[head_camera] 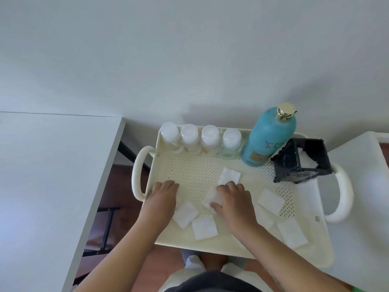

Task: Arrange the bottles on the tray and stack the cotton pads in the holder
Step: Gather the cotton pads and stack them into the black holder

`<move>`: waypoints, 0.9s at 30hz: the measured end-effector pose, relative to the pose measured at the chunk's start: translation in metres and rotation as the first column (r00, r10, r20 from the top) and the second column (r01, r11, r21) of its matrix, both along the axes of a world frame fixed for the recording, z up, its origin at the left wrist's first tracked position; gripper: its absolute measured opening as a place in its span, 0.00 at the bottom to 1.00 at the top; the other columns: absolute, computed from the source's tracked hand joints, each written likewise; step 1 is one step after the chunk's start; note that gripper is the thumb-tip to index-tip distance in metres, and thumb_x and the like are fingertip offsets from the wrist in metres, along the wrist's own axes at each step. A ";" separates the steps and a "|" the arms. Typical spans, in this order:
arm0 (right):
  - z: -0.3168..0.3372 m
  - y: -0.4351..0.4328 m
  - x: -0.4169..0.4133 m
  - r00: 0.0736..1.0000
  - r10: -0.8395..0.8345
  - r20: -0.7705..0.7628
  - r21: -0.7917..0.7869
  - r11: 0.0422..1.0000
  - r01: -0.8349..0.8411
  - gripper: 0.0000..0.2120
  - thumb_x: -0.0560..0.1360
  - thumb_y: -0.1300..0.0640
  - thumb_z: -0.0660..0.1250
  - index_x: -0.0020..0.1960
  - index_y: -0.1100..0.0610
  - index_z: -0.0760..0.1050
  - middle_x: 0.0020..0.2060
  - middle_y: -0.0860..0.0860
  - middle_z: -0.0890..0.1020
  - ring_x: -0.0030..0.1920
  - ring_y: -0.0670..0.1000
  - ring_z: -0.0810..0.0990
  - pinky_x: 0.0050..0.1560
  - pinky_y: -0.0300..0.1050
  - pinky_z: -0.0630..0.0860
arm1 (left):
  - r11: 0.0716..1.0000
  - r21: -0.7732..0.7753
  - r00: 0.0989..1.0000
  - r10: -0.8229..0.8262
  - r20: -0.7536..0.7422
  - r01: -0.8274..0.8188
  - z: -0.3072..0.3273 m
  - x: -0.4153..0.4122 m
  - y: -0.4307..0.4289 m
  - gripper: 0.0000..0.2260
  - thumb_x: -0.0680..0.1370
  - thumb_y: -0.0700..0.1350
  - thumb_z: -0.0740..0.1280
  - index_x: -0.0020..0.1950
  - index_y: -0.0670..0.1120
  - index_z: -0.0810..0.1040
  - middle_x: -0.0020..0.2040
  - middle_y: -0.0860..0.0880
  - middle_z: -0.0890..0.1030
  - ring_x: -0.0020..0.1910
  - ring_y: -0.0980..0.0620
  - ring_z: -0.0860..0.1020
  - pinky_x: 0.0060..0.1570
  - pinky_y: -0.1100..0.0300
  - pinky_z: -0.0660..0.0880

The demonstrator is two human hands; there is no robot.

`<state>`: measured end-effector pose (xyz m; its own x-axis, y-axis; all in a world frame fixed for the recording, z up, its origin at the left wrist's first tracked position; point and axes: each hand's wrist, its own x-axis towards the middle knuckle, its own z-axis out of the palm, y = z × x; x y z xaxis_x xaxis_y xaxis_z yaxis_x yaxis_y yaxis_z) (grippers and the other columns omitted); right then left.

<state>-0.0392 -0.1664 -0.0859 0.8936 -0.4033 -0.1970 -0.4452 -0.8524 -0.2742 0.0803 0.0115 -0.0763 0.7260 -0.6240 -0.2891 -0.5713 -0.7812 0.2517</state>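
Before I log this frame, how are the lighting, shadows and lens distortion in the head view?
Head view: soft, even light, no harsh glare; a faint shadow on the wall behind the blue bottle; wide-angle distortion bows the edges of the tray and leans the bottle; white cotton pads show little contrast against the cream tray; detail slightly soft.

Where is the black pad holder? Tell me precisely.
Head view: the black holder stands at the far right corner of the tray, just right of the blue bottle and beside the right handle.
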 end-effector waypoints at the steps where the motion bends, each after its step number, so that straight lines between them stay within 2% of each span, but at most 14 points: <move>1: -0.001 0.001 0.001 1.000 -0.020 -0.007 -0.017 1.000 0.020 0.17 0.72 0.41 0.67 0.54 0.51 0.72 0.47 0.48 0.75 0.50 0.52 0.72 0.46 0.45 0.66 | 1.000 0.003 1.000 -0.015 0.008 0.015 -0.001 0.002 0.000 0.20 0.77 0.37 0.64 0.69 0.47 0.72 0.67 0.52 0.74 0.62 0.46 0.71 0.58 0.53 0.74; 4: -0.004 0.002 0.005 0.997 -0.078 -0.023 -0.001 0.997 0.078 0.18 0.70 0.41 0.69 0.52 0.52 0.71 0.46 0.47 0.76 0.49 0.52 0.72 0.45 0.45 0.65 | 1.000 0.000 1.000 -0.021 0.020 0.021 0.001 0.006 -0.002 0.16 0.76 0.37 0.65 0.63 0.48 0.74 0.58 0.52 0.76 0.56 0.48 0.71 0.51 0.54 0.76; 7: -0.007 0.001 0.009 0.992 -0.116 -0.045 0.093 0.988 0.120 0.18 0.71 0.43 0.69 0.56 0.51 0.71 0.48 0.47 0.76 0.52 0.52 0.71 0.47 0.44 0.63 | 0.998 0.025 0.998 -0.055 0.041 0.054 0.002 0.009 -0.005 0.13 0.76 0.38 0.64 0.59 0.49 0.75 0.53 0.53 0.76 0.54 0.50 0.71 0.50 0.56 0.75; 10: -0.004 0.000 0.012 0.992 -0.105 -0.070 0.119 0.987 0.113 0.12 0.74 0.48 0.65 0.55 0.51 0.73 0.51 0.48 0.75 0.52 0.52 0.70 0.47 0.45 0.61 | 0.995 0.039 0.994 -0.096 0.041 0.095 0.007 0.016 -0.012 0.10 0.78 0.38 0.61 0.56 0.48 0.76 0.51 0.52 0.77 0.53 0.49 0.72 0.51 0.56 0.73; 13: 0.007 -0.002 0.011 0.990 -0.140 -0.004 0.214 0.967 0.138 0.06 0.76 0.50 0.63 0.51 0.52 0.73 0.48 0.48 0.75 0.50 0.52 0.69 0.46 0.46 0.62 | 0.995 -0.019 0.995 -0.102 0.022 0.102 0.018 0.021 -0.017 0.07 0.80 0.42 0.60 0.53 0.48 0.77 0.49 0.53 0.77 0.52 0.50 0.72 0.48 0.57 0.73; 15: 0.020 -0.007 0.008 0.980 -0.188 0.068 0.374 0.915 0.149 0.03 0.77 0.52 0.63 0.47 0.52 0.72 0.45 0.46 0.76 0.48 0.50 0.71 0.45 0.44 0.67 | 0.991 -0.130 0.998 -0.049 -0.032 0.044 0.026 0.023 -0.019 0.05 0.80 0.45 0.62 0.52 0.50 0.77 0.48 0.55 0.78 0.51 0.53 0.73 0.46 0.58 0.73; 17: 0.039 -0.016 0.003 0.963 -0.247 0.109 0.533 0.832 0.154 0.03 0.77 0.54 0.64 0.45 0.50 0.71 0.40 0.44 0.77 0.42 0.46 0.74 0.40 0.36 0.69 | 0.968 -0.249 0.989 0.005 -0.146 -0.041 0.036 0.022 -0.022 0.03 0.79 0.48 0.64 0.50 0.53 0.77 0.46 0.58 0.78 0.48 0.57 0.75 0.45 0.58 0.75; 19: 0.058 -0.028 -0.004 0.954 -0.277 0.119 0.599 0.786 0.154 0.03 0.77 0.53 0.64 0.44 0.48 0.72 0.38 0.45 0.78 0.38 0.46 0.76 0.36 0.36 0.70 | 0.926 -0.351 0.958 0.034 -0.284 -0.137 0.046 0.020 -0.029 0.03 0.78 0.49 0.66 0.45 0.56 0.76 0.42 0.59 0.80 0.43 0.61 0.77 0.43 0.62 0.75; 22: 0.086 -0.052 -0.017 0.943 -0.289 0.168 0.614 0.779 0.129 0.03 0.76 0.51 0.64 0.45 0.44 0.74 0.39 0.44 0.80 0.38 0.46 0.77 0.37 0.38 0.72 | 0.869 -0.431 0.919 0.060 -0.390 -0.241 0.062 0.013 -0.045 0.04 0.76 0.52 0.68 0.42 0.59 0.77 0.39 0.61 0.81 0.41 0.63 0.78 0.40 0.66 0.71; 25: 0.114 -0.087 -0.034 0.925 -0.294 0.241 0.571 0.814 0.109 0.02 0.76 0.49 0.65 0.47 0.42 0.75 0.42 0.35 0.79 0.41 0.38 0.77 0.39 0.30 0.71 | 0.821 -0.490 0.889 0.044 -0.457 -0.292 0.077 0.004 -0.068 0.02 0.76 0.56 0.68 0.45 0.60 0.78 0.42 0.61 0.82 0.40 0.61 0.79 0.40 0.66 0.72; 27: 0.131 -0.117 -0.045 0.915 -0.295 0.275 0.532 0.839 0.111 0.04 0.77 0.51 0.65 0.48 0.42 0.76 0.43 0.33 0.79 0.43 0.36 0.78 0.41 0.28 0.71 | 0.792 -0.520 0.871 0.028 -0.491 -0.319 0.087 -0.004 -0.085 0.01 0.76 0.55 0.68 0.45 0.60 0.79 0.41 0.59 0.83 0.40 0.60 0.80 0.40 0.65 0.72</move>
